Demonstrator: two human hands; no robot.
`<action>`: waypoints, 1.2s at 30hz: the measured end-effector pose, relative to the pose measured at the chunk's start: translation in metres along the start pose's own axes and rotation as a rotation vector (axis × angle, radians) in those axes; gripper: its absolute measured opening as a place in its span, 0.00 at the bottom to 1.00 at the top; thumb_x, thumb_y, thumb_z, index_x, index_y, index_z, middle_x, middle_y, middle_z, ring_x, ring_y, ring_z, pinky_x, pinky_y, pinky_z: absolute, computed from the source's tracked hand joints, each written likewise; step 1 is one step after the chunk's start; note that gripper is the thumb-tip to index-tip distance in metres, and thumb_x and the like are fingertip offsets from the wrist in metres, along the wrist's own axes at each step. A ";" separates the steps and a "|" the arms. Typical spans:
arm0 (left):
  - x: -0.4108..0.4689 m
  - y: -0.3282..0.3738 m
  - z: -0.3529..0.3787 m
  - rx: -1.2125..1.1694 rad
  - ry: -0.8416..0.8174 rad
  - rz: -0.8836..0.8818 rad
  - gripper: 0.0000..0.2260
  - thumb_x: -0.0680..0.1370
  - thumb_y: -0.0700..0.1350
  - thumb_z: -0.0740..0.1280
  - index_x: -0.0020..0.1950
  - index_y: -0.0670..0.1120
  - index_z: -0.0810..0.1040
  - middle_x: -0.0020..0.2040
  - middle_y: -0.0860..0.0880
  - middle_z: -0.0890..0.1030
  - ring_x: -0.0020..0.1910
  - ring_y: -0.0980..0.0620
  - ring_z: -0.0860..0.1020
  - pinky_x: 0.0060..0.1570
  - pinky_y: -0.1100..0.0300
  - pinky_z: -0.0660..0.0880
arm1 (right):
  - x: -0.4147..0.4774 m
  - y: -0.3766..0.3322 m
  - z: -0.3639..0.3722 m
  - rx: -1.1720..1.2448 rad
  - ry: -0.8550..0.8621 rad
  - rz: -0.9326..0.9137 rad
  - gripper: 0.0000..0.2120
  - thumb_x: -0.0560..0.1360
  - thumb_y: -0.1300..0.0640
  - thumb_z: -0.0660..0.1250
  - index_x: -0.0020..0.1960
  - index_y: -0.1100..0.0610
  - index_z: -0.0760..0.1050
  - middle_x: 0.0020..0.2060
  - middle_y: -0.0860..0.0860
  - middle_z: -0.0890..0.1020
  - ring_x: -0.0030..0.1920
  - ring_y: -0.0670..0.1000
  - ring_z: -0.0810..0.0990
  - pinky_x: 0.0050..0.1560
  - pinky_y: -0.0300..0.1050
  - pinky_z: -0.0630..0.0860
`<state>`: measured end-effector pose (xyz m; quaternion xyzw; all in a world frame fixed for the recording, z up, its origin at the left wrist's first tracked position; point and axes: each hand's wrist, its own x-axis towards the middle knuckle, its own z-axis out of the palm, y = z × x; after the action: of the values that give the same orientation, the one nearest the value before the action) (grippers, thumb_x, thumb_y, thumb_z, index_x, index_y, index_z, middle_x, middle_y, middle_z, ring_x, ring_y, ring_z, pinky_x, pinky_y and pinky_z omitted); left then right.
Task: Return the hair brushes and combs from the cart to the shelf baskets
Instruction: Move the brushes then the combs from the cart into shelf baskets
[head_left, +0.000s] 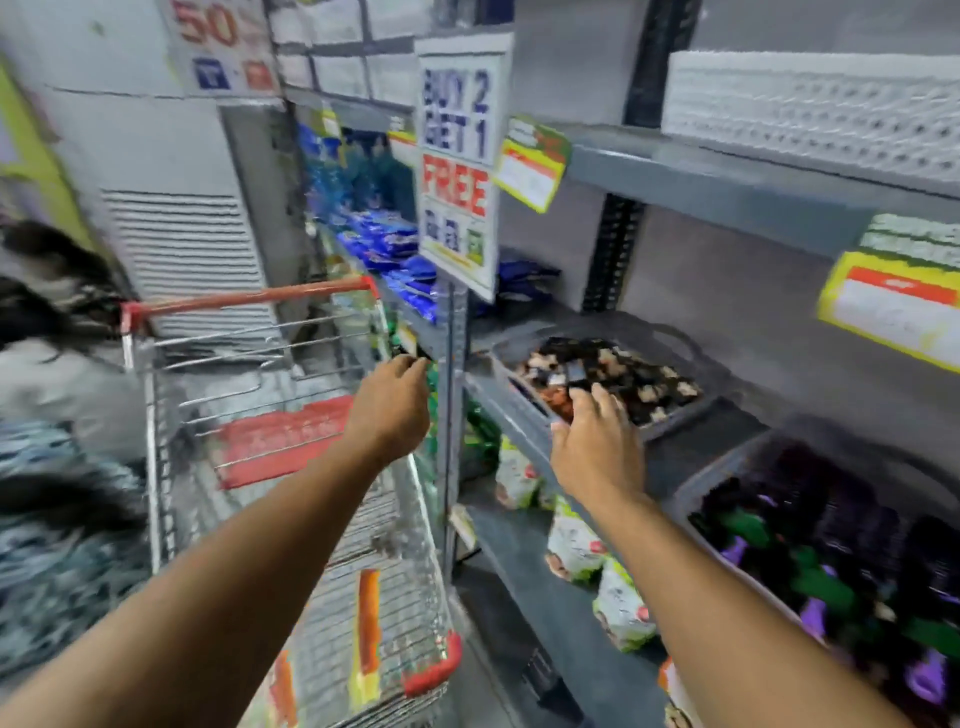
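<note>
Grey metal shelf (675, 171) on the right, wire cart (270, 415) with red trim on the left, and the whole shot is pretty smeared with motion blur. A "BUY 2 GET 1 FREE" sign (457, 166) hangs off the shelf upright right above the hands, and yellow price tags (532, 163) stick out from the shelf edges. Blue packets (395, 249) sit on the shelf further back, green-and-white packs (576, 545) on the lower one.

Left hand (392, 410) is out over the cart's far end, next to the upright, fingers curled down loosely. Can't tell if it's holding anything, nothing visible in it. Right hand (597, 447) is spread, fingers fanned and reaching at the front rim of the far basket (670, 415), fingertips about on the edge.

That basket is grey plastic, full of small dark and tan bits, too blurry to say which are combs. The near basket (691, 488) holds dark, green and purple brushes (821, 587). Some orange-and-yellow packs (369, 623) lie in the cart's near end.
</note>
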<state>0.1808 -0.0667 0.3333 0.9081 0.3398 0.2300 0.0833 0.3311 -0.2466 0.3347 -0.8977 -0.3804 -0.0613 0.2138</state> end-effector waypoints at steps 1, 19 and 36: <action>-0.007 -0.025 -0.001 0.034 -0.002 -0.058 0.19 0.74 0.43 0.57 0.61 0.37 0.74 0.57 0.35 0.77 0.56 0.34 0.74 0.53 0.45 0.74 | 0.001 -0.015 0.011 0.005 -0.023 -0.038 0.25 0.78 0.50 0.61 0.73 0.56 0.66 0.76 0.57 0.64 0.75 0.59 0.62 0.71 0.57 0.63; -0.113 -0.241 0.101 -0.032 -0.281 -0.706 0.23 0.78 0.43 0.58 0.73 0.42 0.60 0.73 0.37 0.62 0.68 0.36 0.67 0.66 0.43 0.69 | -0.018 -0.169 0.239 0.026 -0.567 -0.314 0.21 0.76 0.59 0.63 0.68 0.59 0.67 0.66 0.57 0.71 0.63 0.61 0.73 0.56 0.54 0.73; -0.220 -0.266 0.253 -0.254 -0.690 -1.402 0.16 0.76 0.36 0.57 0.64 0.40 0.68 0.60 0.36 0.75 0.56 0.37 0.75 0.50 0.47 0.72 | -0.071 -0.132 0.412 -0.018 -1.069 0.250 0.23 0.77 0.55 0.65 0.69 0.62 0.65 0.60 0.62 0.77 0.58 0.63 0.78 0.57 0.54 0.77</action>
<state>0.0010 -0.0091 -0.0512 0.4858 0.7590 -0.1336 0.4124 0.1657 -0.0343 -0.0116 -0.8439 -0.3260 0.4259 -0.0111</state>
